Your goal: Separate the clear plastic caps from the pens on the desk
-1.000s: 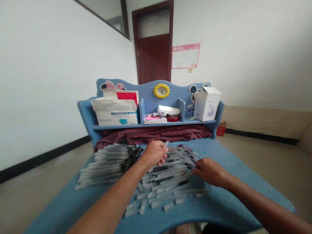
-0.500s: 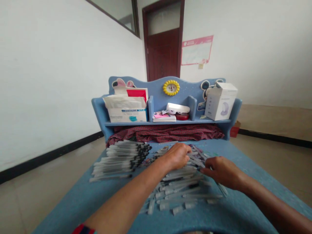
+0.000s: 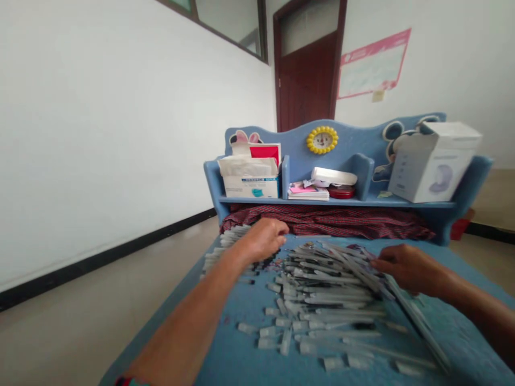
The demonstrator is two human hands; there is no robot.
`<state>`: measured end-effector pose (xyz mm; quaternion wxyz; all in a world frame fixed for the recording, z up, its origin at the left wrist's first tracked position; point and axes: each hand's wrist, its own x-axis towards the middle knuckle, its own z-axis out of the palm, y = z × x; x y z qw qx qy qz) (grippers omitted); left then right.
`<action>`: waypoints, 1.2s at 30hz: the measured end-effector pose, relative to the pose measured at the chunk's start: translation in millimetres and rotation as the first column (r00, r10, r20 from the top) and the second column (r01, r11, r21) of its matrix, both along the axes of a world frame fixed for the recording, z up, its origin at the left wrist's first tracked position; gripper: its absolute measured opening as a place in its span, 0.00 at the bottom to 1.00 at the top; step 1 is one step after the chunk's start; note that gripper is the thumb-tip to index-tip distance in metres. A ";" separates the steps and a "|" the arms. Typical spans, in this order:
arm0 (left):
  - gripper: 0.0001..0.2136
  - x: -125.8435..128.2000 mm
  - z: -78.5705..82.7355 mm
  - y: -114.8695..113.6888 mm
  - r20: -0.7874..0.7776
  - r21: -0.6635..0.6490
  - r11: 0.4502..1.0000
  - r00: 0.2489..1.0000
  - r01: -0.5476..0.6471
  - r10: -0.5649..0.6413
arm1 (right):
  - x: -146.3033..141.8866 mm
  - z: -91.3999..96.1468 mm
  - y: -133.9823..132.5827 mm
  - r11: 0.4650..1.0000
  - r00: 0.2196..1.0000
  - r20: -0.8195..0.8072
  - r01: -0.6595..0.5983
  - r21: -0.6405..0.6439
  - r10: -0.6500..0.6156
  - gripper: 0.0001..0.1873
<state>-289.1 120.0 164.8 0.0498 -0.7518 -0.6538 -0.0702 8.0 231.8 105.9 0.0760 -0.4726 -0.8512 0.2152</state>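
Note:
My left hand [image 3: 265, 238] is over the black ends of a row of clear pens [image 3: 231, 236] at the table's left. Its fingers are curled together, and whatever is between them is hidden. My right hand [image 3: 412, 268] is at the right edge of a loose heap of clear pen barrels [image 3: 333, 276]. Thumb and fingers pinch close to the barrel ends; I cannot make out what they hold. Long clear tubes [image 3: 420, 327] slant from beneath this hand toward the front. Short clear pen caps [image 3: 269, 343] lie scattered before the heap.
The blue table [image 3: 225, 332] has a raised back shelf [image 3: 370, 202]. On it stand a mask box [image 3: 249, 185], booklets [image 3: 309, 194], a red round tin [image 3: 341, 192] and a white carton [image 3: 428, 166]. A bunched checked cloth [image 3: 341, 221] lies beneath the shelf.
My left hand has moved from the central heap leftward to the row of pens with black ends. My right hand stays beside the heap. The view has turned left, shifting the scene rightward.

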 end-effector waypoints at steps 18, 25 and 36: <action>0.06 -48.0 -29.0 -20.8 -0.323 -0.078 0.966 0.923 -0.247 0.210 | -17.2 -19.3 4.8 0.996 0.967 -0.249 -0.070 -0.047 0.056 0.23; 0.05 -18.4 -8.4 -26.0 -0.333 -0.090 0.979 0.931 -0.186 0.146 | -24.4 -10.2 -6.6 0.992 0.901 -0.428 -0.108 -0.065 0.070 0.21; 0.06 76.5 -39.5 -25.3 -0.179 0.102 0.928 0.924 0.358 -0.337 | -41.3 -5.9 -48.1 0.927 0.771 -0.624 -0.318 -0.198 0.131 0.25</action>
